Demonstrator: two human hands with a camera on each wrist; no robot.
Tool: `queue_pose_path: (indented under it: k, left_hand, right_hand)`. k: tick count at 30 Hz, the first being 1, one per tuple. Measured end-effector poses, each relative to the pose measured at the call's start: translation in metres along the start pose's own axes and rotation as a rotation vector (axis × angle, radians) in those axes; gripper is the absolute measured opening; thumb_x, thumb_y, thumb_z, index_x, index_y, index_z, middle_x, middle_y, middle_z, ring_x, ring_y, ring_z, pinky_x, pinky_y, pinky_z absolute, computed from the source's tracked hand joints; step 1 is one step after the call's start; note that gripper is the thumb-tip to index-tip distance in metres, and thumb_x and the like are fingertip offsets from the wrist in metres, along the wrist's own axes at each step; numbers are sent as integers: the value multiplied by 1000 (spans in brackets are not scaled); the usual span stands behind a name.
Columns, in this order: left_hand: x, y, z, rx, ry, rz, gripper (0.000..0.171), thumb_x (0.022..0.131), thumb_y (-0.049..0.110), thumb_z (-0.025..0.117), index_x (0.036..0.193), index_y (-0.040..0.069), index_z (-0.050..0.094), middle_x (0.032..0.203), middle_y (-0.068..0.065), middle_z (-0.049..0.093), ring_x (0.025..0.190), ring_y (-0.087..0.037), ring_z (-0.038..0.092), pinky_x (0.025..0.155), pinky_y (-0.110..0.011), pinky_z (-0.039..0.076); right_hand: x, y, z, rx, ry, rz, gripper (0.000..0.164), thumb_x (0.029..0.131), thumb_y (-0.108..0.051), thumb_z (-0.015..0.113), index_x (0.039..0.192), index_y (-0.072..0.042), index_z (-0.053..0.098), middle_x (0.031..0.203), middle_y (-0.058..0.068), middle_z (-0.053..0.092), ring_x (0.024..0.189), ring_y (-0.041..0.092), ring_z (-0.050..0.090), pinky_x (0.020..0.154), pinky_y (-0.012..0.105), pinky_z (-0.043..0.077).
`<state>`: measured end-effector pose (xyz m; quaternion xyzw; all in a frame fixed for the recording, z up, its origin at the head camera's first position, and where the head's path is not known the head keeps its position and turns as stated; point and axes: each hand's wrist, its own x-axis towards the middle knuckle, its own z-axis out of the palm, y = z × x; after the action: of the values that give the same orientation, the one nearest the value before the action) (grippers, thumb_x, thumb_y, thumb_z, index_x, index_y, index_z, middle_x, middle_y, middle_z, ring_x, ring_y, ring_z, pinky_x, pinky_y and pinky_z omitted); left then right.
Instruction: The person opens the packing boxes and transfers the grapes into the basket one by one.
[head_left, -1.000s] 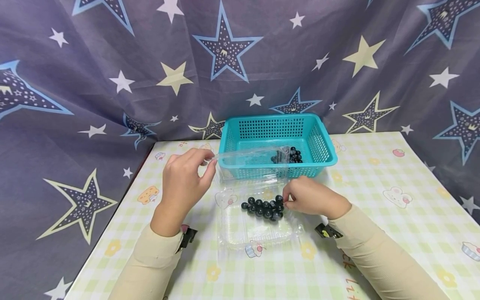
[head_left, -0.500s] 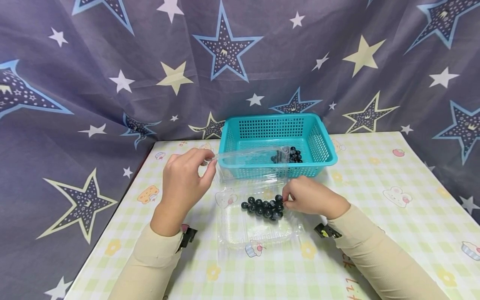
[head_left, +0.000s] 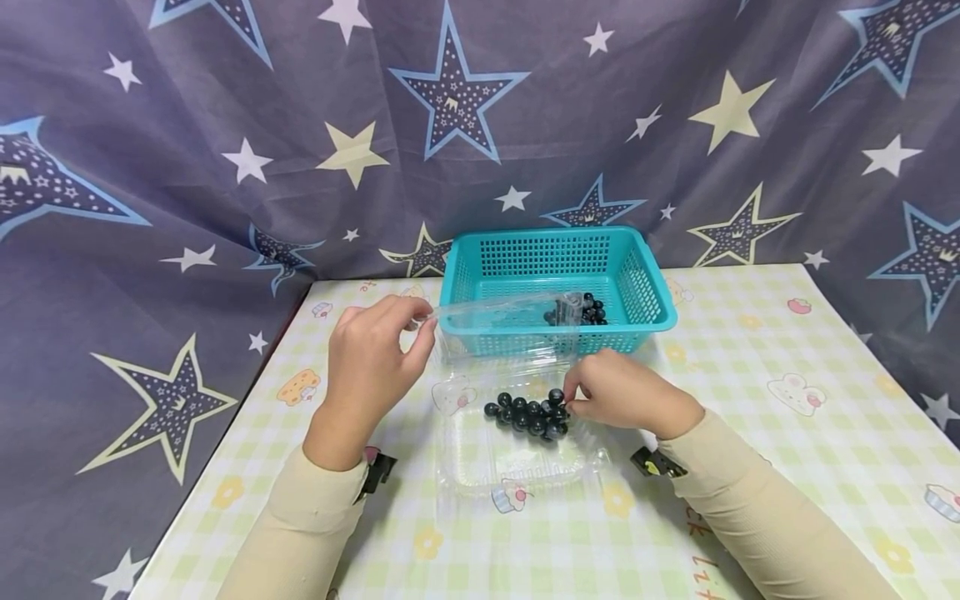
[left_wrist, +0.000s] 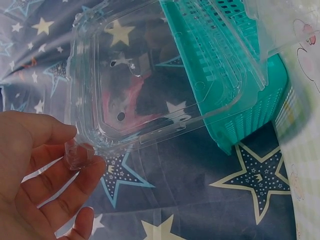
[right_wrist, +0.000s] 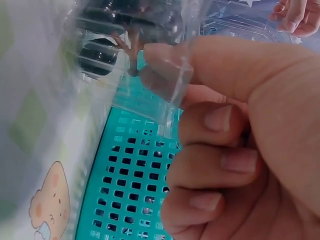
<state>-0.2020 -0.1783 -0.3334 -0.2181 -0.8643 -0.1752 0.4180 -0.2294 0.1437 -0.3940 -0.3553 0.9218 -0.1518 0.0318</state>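
A clear plastic clamshell box (head_left: 480, 467) lies on the table with its lid (left_wrist: 150, 120) raised. My left hand (head_left: 378, 358) pinches the lid's corner tab between thumb and fingers. In the box tray rests a bunch of dark grapes (head_left: 525, 417). At its right end my right hand (head_left: 626, 392) pinches the brown stem (right_wrist: 132, 52) between thumb and forefinger; the right wrist view sees this through the box's clear wall. The other fingers of that hand are curled.
Behind the box stands a turquoise perforated basket (head_left: 637, 287) with more dark grapes (head_left: 592, 310) inside. The raised lid overlaps its front left part in the head view. A star-patterned curtain (head_left: 300, 100) hangs behind the checked tablecloth (head_left: 750, 375).
The grapes at the bunch's right end have shifted very slightly by the right fingers. Both hands keep their holds, and the lid stays raised.
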Motion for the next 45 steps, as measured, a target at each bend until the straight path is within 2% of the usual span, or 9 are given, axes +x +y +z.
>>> queue_pose_path:
  k: [5, 8, 12, 15, 16, 24, 32, 45]
  left_hand:
    - [0, 0, 0, 3, -6, -2, 7, 91, 19, 71, 95, 14, 74, 85, -1, 75, 75, -17, 70, 67, -45, 45]
    - [0, 0, 0, 4, -9, -4, 7, 91, 19, 71, 95, 14, 74, 85, -1, 75, 75, -17, 70, 66, -45, 45]
    - [0, 0, 1, 2, -8, -4, 6, 91, 19, 71, 94, 14, 74, 84, 0, 75, 75, -17, 70, 66, -45, 45]
    - [0, 1, 2, 0, -8, -4, 6, 91, 18, 72, 94, 14, 74, 84, 0, 75, 75, -17, 70, 67, -45, 45]
    - [0, 1, 2, 0, -8, -3, 6, 91, 18, 72, 94, 14, 74, 84, 0, 75, 74, -17, 70, 67, -45, 45]
    - [0, 1, 1, 2, -13, -1, 7, 91, 18, 71, 94, 14, 74, 84, 0, 75, 75, -17, 70, 66, -44, 45]
    - [0, 0, 0, 9, -21, -5, 7, 92, 20, 71, 95, 14, 74, 84, 0, 75, 75, -17, 70, 66, -44, 45]
    - [1, 1, 0, 7, -14, -2, 7, 91, 19, 71, 94, 14, 74, 84, 0, 75, 74, -17, 70, 67, -45, 45]
  right_hand:
    - [1, -1, 1, -2, 9, 2, 9, 83, -13, 80, 91, -19, 80, 65, -14, 58, 53, 4, 46, 55, 24, 42]
    - [1, -1, 2, -2, 22, -9, 14, 83, -13, 81, 97, -17, 81, 69, -12, 63, 53, 5, 48, 56, 26, 44]
    - [2, 0, 4, -11, 58, -35, 20, 83, -12, 80, 103, -16, 81, 93, -7, 77, 77, 14, 72, 73, 33, 58]
    - [1, 1, 6, -21, 66, -38, 22, 84, -12, 79, 106, -15, 81, 104, -2, 79, 99, 22, 76, 86, 39, 60]
    - [1, 0, 7, -23, 63, -33, 22, 84, -12, 79, 106, -14, 81, 105, -2, 80, 99, 22, 76, 87, 39, 60]
    - [2, -1, 12, -52, 83, -9, 19, 83, -11, 80, 101, -14, 81, 102, 0, 80, 94, 22, 76, 84, 39, 61]
    - [2, -3, 12, -70, 93, 19, 12, 82, -11, 80, 92, -17, 80, 92, -2, 78, 81, 17, 73, 75, 38, 60]
    - [1, -3, 12, -113, 102, -38, 14, 86, -5, 74, 93, -17, 77, 91, -4, 76, 80, 14, 72, 73, 34, 59]
